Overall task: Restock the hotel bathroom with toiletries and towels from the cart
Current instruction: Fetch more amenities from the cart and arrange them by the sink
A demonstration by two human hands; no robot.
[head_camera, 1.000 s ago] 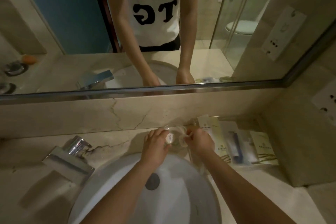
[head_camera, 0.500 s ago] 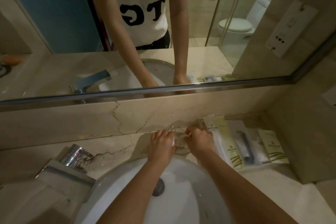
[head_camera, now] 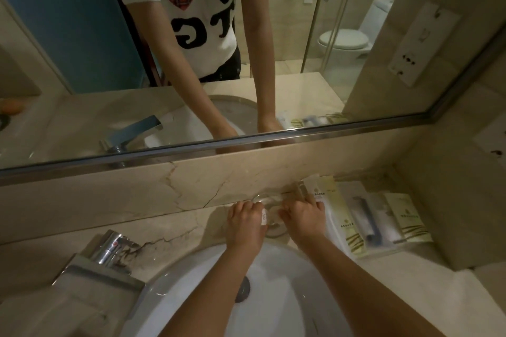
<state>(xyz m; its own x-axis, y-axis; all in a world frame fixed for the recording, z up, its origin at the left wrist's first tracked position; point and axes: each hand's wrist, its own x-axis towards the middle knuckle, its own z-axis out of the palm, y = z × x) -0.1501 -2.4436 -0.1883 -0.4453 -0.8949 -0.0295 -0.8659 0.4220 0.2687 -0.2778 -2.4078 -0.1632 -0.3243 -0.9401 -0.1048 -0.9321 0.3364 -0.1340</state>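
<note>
The left hand (head_camera: 244, 223) mostly hides a small white item (head_camera: 264, 218).

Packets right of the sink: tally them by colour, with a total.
Cream packets: 3
Clear packets: 2
Total: 5

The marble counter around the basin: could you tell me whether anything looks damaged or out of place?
Yes: a dark, branching crack runs across the counter beside the tap, and a second crack splits the backsplash. The toiletry packets lie tidily.
</note>
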